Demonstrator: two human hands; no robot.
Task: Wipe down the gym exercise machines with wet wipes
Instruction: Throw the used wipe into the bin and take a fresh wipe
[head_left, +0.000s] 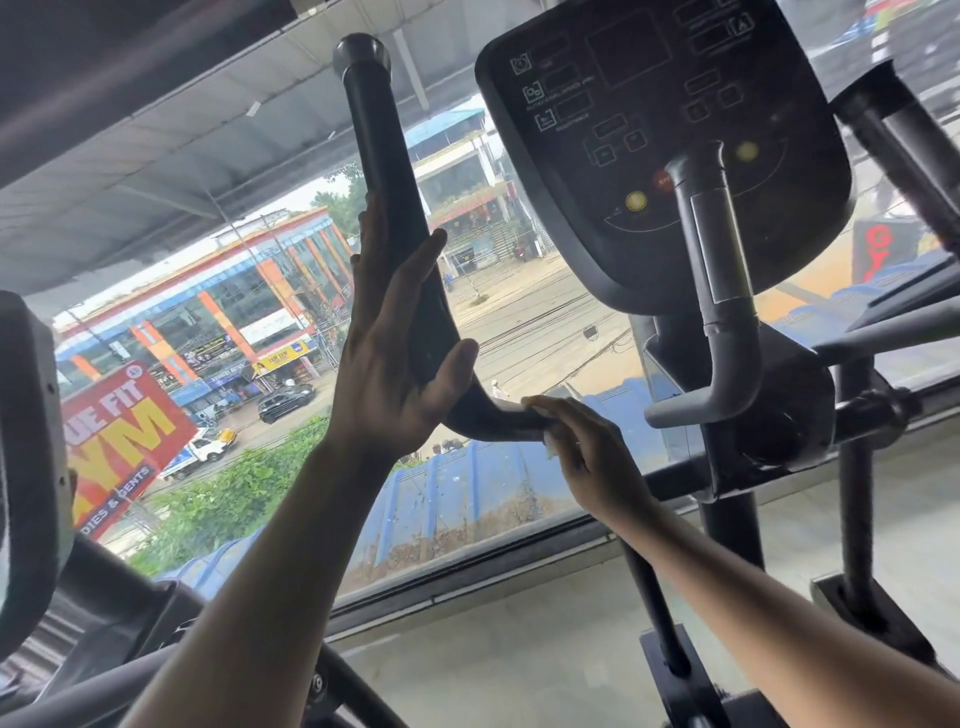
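A white wet wipe (540, 415) is bunched under the fingers of the right hand (587, 457), pressed against the lower bend of the machine's long black handle (395, 208), where the bar curves toward the machine's body. The right hand is closed around the wipe and the bar, so only small scraps of white show at the fingertips and below the knuckles. Just to the left, the left hand (395, 343) lies flat and wide against the same handle higher up, fingers stretched along the bar and thumb spread across the curve, holding nothing. The two hands are near each other but not touching.

To the right of the handle stands the dark console (670, 135) with two yellow buttons and a red one, a grey bent grip (722, 291) in front of it. Behind everything a big window (260, 291) looks down on a street, shops, a red gym sign (124, 431) and a blue roof (467, 499). A pale floor (571, 639) runs under the window's lower edge.
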